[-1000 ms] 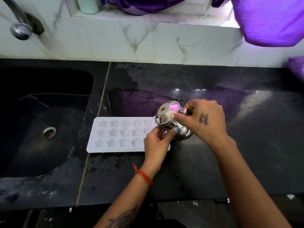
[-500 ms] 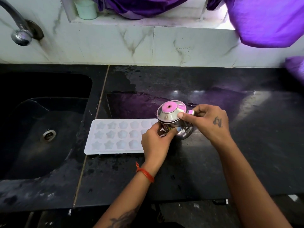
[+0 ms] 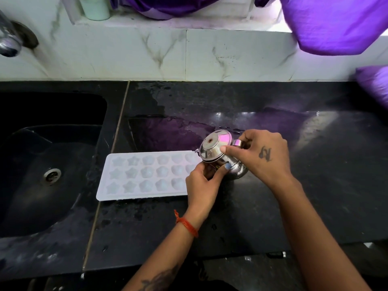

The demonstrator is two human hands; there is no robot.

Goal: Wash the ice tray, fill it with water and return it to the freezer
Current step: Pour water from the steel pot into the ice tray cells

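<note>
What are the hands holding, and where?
Both hold a small steel pot tipped over the ice tray: right hand at its handle, thumb on the base rim; left hand around its lower side.

ice tray [image 3: 147, 175]: right end hidden by left hand [image 3: 202, 185] | tap [image 3: 9, 42]: blurred, cut off at left edge

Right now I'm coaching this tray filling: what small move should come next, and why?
Probably tilt the steel pot a little further over the ice tray: both the left hand and the right hand grip it, tipped at the tray's right end.
</note>
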